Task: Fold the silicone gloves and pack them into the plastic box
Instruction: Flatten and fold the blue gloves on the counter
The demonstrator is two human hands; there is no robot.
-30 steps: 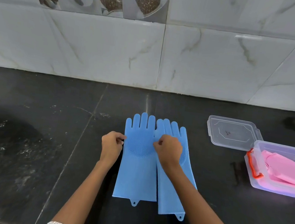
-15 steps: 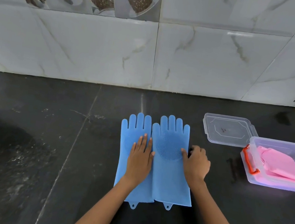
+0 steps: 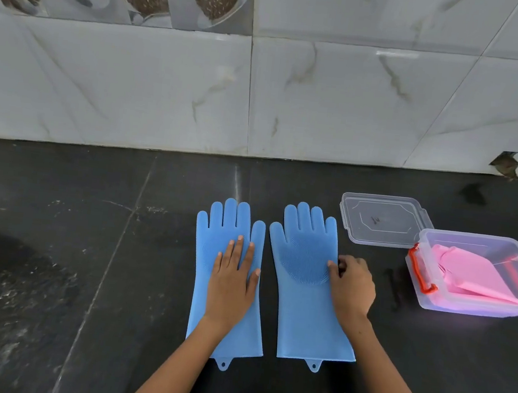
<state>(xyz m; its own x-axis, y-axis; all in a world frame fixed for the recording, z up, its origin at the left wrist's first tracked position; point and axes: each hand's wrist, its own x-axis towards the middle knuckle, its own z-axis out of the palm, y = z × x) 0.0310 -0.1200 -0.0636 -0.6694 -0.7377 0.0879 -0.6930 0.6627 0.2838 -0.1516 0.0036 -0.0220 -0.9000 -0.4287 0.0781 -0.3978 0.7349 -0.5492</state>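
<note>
Two blue silicone gloves lie flat side by side on the black counter, fingers pointing to the wall. My left hand (image 3: 233,276) rests flat, fingers spread, on the palm of the left glove (image 3: 214,239). My right hand (image 3: 351,284) pinches the right edge of the right glove (image 3: 303,266), whose bristled palm faces up. A narrow gap separates the two gloves. The clear plastic box (image 3: 433,301) with orange latches stands to the right and holds folded pink gloves (image 3: 480,279).
The box's clear lid (image 3: 384,220) lies flat behind the box, close to the right glove's fingertips. A marble-tiled wall (image 3: 262,99) rises at the back of the counter. Dark counter surface (image 3: 51,253) stretches to the left.
The right glove has been pulled off the left one and slid rightward, so the two now lie apart. My left hand went from pinching to pressing flat on the left glove.
</note>
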